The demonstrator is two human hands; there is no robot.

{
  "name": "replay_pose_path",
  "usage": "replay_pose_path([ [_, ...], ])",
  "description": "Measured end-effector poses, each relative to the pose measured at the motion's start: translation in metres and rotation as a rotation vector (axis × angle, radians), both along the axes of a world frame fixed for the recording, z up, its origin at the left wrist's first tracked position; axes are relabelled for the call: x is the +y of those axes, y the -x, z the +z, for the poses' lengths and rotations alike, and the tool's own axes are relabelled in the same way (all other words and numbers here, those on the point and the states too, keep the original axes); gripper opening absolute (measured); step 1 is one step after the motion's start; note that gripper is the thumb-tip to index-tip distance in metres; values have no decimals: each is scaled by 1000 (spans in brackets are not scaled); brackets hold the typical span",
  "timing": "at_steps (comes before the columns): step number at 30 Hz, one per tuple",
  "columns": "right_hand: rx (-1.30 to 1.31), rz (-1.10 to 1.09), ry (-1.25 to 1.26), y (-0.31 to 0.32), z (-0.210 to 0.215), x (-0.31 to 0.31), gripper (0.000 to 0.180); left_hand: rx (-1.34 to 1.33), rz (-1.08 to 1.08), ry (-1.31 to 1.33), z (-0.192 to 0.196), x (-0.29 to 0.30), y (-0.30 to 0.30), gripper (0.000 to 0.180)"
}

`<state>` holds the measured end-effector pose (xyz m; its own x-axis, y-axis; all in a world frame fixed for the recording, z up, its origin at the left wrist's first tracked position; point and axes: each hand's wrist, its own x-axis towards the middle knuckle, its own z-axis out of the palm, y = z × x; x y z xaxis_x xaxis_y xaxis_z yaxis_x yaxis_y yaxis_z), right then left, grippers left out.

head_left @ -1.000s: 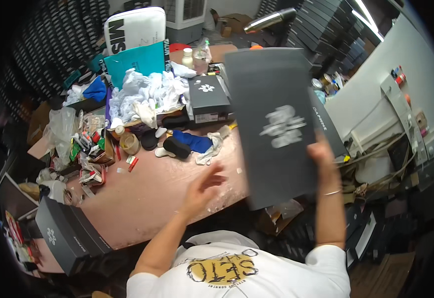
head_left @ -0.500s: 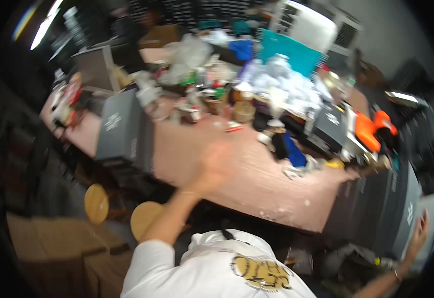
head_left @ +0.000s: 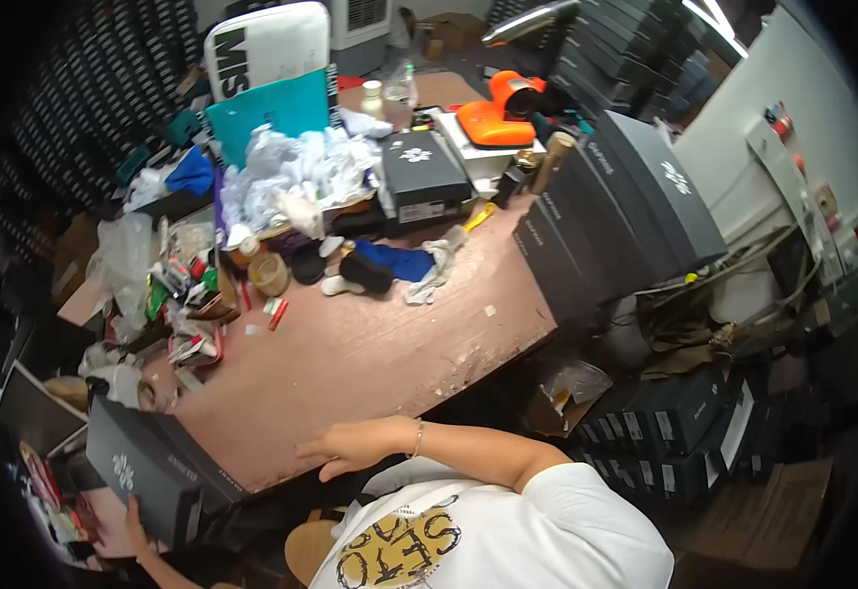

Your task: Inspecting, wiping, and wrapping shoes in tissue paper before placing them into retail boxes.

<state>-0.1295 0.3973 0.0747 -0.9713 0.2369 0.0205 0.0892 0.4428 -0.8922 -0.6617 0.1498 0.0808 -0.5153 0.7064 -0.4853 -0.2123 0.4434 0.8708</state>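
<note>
My left hand [head_left: 136, 530] lies with straight fingers against the side of a dark grey lidded box [head_left: 139, 461] at the table's left end. Part of that hand is cut off from sight by the box. Further boxes stand pressed against it on the table side. My right hand [head_left: 358, 444], a thin bracelet at its wrist, hovers over the near table edge. Its fingers are stretched out and hold nothing. A pinkish-brown worktable [head_left: 350, 348] extends beyond both hands.
A row of dark grey boxes [head_left: 606, 206] stands at the table's right end. Along the back are crumpled white paper [head_left: 296, 177], another grey box [head_left: 424, 172], an orange tool [head_left: 498, 116], blue cloth [head_left: 395, 260] and jars. A stool [head_left: 308, 550] stands below. More boxes [head_left: 660, 417] fill the lower right.
My view has swung to the right. My left hand has gone from above the table to the left-end boxes. My right hand has left the right-end boxes and come across to the near edge.
</note>
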Motion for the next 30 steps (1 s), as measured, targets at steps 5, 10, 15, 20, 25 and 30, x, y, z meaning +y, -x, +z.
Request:
replay_pose_path([
  [5,-91,-282,445,3,-43,0,54,78,269,-228,-29,53,-137,41],
  [10,-151,-438,525,-22,-122,12,48,22,87,85,-123,117,-302,41],
  [15,-147,-933,236,-101,-149,122,26,-5,-16,2,-169,170,-364,38],
  [20,-102,-949,-585,-145,-179,275,31,215,-38,19,-166,183,-381,43],
  [25,-647,-792,-567,-131,-194,309,33,325,13,76,-180,180,-390,49],
  [30,-23,-986,-524,-126,-169,309,20,232,93,112,-173,176,-399,54],
])
